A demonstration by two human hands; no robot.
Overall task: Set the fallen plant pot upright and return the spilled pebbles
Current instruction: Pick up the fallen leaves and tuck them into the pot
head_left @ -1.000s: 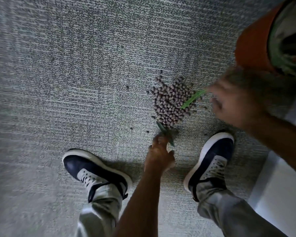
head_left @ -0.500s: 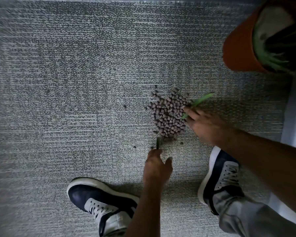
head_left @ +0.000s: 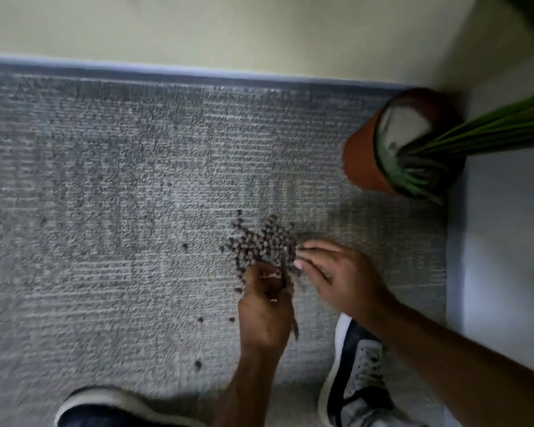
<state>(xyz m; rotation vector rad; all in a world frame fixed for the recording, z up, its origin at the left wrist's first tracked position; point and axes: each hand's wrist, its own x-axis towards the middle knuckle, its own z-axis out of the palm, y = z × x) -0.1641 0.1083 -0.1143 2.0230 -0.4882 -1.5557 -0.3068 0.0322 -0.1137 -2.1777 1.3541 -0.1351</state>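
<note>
— How are the arms set?

— Both reach down from the bottom of the view to the grey looped carpet (head_left: 111,186). The left hand (head_left: 267,312) comes straight up the middle, knuckles toward the camera; the right hand (head_left: 339,278) angles in from the lower right, palm down.

— And the things?

— A heap of small round brown pebbles (head_left: 259,241) lies on the carpet, a few strays scattered to the left and below. The terracotta-orange round plant pot (head_left: 363,155), with long green leaves (head_left: 487,131), stands near the wall corner, well apart from the heap.

— The hands?

— The left hand is curled around a thin dark-green leaf strip (head_left: 283,269), fingers at the heap's near edge. The right hand is half open, fingertips touching the pebbles; whether it holds any, I cannot tell. The hands sit close together.
</note>
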